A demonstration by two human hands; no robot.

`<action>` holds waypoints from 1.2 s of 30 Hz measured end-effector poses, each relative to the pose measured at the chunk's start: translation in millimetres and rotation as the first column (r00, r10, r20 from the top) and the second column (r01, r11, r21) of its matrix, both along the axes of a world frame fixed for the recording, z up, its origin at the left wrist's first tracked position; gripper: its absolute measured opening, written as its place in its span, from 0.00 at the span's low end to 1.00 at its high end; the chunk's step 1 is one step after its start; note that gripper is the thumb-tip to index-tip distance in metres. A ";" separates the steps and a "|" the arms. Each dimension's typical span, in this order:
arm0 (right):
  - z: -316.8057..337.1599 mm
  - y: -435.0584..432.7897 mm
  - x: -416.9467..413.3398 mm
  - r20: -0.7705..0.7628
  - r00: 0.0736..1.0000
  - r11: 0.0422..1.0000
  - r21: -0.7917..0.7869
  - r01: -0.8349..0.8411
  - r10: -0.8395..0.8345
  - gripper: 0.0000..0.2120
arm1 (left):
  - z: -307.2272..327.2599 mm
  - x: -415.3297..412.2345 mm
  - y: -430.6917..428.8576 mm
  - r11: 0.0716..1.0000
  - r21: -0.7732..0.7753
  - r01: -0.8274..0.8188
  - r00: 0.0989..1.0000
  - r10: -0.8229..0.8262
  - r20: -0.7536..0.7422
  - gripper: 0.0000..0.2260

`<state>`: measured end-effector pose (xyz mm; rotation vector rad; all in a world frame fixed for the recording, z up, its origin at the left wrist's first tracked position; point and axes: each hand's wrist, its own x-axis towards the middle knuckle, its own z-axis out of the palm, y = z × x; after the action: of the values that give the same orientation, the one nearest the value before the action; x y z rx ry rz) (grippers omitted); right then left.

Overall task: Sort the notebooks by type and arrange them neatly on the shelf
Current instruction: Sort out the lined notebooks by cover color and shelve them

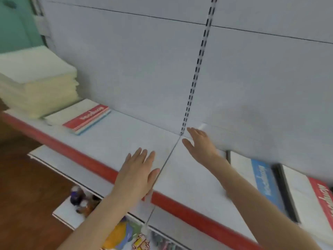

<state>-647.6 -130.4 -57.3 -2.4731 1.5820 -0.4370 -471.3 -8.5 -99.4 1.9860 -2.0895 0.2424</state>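
A white shelf (189, 179) with a red front edge runs across the view. At its left lies a small stack of notebooks (79, 117), the top one white with a red title band. At the right lie a notebook with a blue band (261, 179) and one with a red band (317, 197). My left hand (137, 172) hovers flat over the shelf's front part with straight fingers, holding nothing. My right hand (200, 143) reaches toward the back of the shelf by the slotted upright, fingers straight and empty.
A tall pile of pale cream paper pads (36, 83) sits at the far left of the shelf. A slotted metal upright (198, 69) divides the white back panel. Lower shelves (72, 213) below hold small colourful items. Brown floor shows at the left.
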 end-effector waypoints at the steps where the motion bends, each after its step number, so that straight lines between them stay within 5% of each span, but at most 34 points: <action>1: -0.5 5.6 29.5 0.005 1.000 1.000 -0.002 -0.024 0.024 0.25 | -1.1 28.1 10.4 1.000 -0.011 -0.029 0.999 0.030 0.015 0.29; 10: -4.2 49.5 253.2 -0.016 0.973 0.973 0.034 -0.230 0.231 0.25 | 5.2 220.3 86.6 0.963 -0.069 -0.259 0.965 0.262 0.025 0.19; 15: -12.3 35.7 331.4 -0.057 0.950 0.952 0.025 -0.306 0.307 0.22 | -0.8 281.5 81.0 0.948 -0.029 -0.317 0.948 0.317 -0.009 0.26; 19: -22.7 3.3 379.9 -0.079 0.946 0.949 0.041 -0.312 0.314 0.22 | -5.3 316.4 62.3 0.934 -0.039 -0.356 0.934 0.356 -0.017 0.22; 28: -42.1 -39.0 449.0 -0.215 0.924 0.946 0.144 -0.290 0.316 0.37 | -5.7 382.9 24.5 0.932 -0.022 -0.361 0.931 0.359 -0.073 0.24; 33: -53.9 -37.5 447.0 -0.288 0.898 0.933 0.238 -0.269 0.332 0.32 | -9.2 408.8 12.5 0.956 0.048 -0.291 0.894 0.289 -0.343 0.23; 36: -39.3 -28.8 441.3 -0.135 0.938 0.908 0.326 -0.264 0.321 0.22 | -5.6 417.9 7.3 0.978 0.058 -0.200 0.739 0.190 -0.646 0.24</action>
<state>-206.3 -159.2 -96.6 -2.5013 1.1901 0.0823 -53.4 -1.2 -104.9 1.9028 -1.4275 -0.3599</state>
